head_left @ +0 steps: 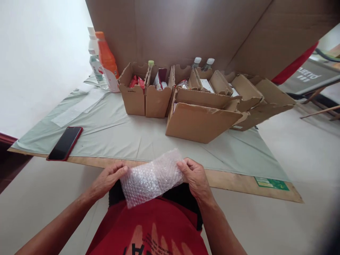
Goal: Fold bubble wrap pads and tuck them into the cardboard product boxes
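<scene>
A sheet of clear bubble wrap (152, 177) is stretched between both my hands, just in front of the table's near edge and above my red shirt. My left hand (107, 179) pinches its left end, fingers closed on it. Gripping the right end is my right hand (195, 175), thumb on top. Past the wrap, on the pale green cloth (114, 132), stand several open cardboard boxes (199, 120).
A red phone (65, 143) lies face up at the table's left front. An orange bottle (107, 62) and a clear bottle (97, 69) stand at the back left. A tall cardboard panel (186, 28) rises behind the boxes. Folding furniture stands at the far right.
</scene>
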The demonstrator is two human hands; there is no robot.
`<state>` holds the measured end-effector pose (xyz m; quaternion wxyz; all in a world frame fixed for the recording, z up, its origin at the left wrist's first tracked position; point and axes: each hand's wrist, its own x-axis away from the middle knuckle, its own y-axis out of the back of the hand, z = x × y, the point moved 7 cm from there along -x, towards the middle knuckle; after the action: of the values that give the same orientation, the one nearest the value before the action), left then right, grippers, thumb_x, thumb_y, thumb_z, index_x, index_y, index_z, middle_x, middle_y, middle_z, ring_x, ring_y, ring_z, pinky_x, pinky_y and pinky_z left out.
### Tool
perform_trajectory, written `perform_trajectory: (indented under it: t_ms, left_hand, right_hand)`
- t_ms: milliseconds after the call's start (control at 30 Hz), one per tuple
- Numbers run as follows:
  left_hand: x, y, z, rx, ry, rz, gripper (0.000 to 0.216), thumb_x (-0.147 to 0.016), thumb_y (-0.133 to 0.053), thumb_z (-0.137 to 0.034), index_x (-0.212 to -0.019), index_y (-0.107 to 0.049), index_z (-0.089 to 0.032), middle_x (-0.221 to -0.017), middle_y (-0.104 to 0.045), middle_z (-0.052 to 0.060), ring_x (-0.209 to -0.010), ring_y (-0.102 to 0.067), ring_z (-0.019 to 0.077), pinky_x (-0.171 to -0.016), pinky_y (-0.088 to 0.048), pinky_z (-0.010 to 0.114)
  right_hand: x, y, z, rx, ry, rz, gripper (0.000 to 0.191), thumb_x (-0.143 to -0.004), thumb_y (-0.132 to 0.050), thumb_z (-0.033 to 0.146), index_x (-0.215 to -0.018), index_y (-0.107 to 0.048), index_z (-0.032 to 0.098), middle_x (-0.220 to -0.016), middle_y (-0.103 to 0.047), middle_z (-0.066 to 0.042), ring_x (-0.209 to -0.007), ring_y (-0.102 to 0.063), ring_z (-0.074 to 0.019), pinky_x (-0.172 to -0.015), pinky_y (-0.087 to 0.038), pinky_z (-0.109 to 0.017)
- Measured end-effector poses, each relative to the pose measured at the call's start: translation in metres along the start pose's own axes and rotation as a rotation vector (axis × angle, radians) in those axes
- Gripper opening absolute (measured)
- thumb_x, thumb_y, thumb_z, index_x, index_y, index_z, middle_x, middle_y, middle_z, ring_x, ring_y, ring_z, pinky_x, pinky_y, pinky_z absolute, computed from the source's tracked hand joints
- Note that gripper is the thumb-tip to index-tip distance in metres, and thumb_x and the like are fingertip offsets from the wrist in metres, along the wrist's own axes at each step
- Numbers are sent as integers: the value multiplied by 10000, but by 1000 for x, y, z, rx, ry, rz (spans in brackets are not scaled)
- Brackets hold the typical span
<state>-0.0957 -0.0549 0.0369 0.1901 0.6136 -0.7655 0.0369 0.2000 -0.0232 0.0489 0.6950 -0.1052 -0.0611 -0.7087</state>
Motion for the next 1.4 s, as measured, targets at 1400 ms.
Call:
perform_trajectory:
  t_ms: [1400]
  left_hand:
    - [-88,-4,-57,-1186,-658,-200,308,-925,-591,-153,-1224,-663,-133,-1378,-614,192,-1310,-531,357,-1114,-414,527]
  right_hand:
    - [-47,-12,16,1152,663,-178,294,-1003,-484,411,-990,-680,191,-871,-751,-75,-805,-679,-232,-759,-432,-343]
